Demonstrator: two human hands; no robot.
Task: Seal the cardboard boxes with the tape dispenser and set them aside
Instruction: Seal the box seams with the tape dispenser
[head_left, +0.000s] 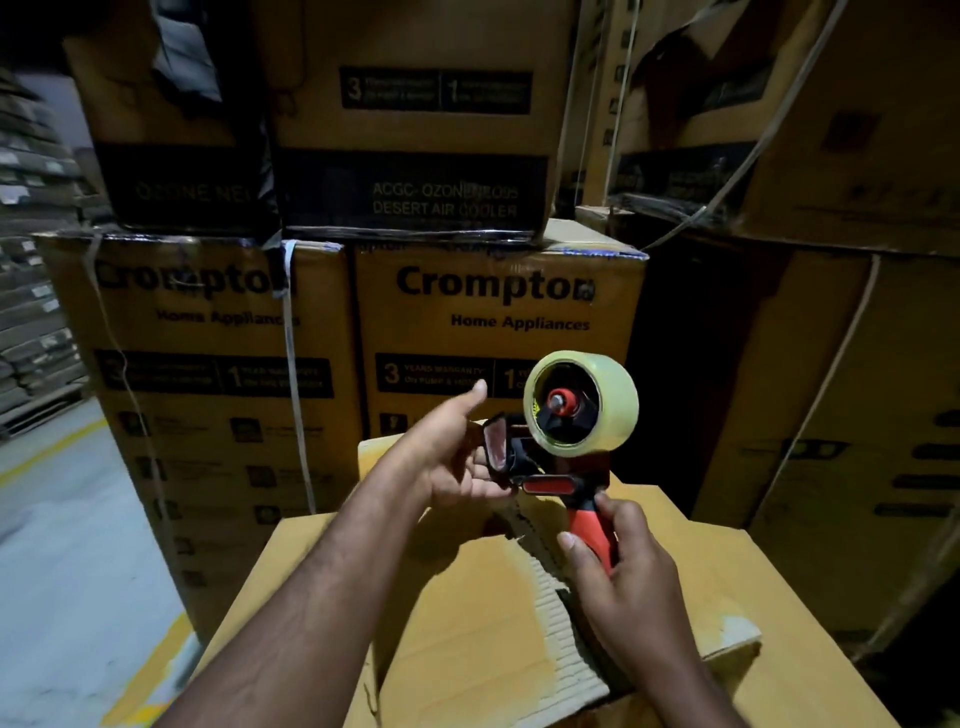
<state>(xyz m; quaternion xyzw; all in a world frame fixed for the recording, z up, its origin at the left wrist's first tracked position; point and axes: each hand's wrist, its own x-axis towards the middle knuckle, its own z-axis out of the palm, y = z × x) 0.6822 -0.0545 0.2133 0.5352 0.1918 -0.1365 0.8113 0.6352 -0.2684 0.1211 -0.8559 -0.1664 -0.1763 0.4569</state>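
Right hand: your right hand (623, 566) wraps the red handle of the tape dispenser (550, 462) and holds it upright.
Left hand: your left hand (447, 457) curls its fingers under the dispenser's front end, thumb raised.
Tape roll: the clear tape roll (618, 400) sits on top of the dispenser.
Cardboard box: the cardboard box (457, 613) lies just beneath both your hands, its top flap torn.
Behind: printed cartons (493, 312), stacked.

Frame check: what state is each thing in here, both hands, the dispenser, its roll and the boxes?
tape dispenser, held up above the box
tape roll, mounted on the dispenser, thick
right hand, grips the red handle
left hand, fingers curled at the dispenser's front end, thumb up
cardboard box, no tape seen on top, surface paper torn
stacked cartons, closed, strapped
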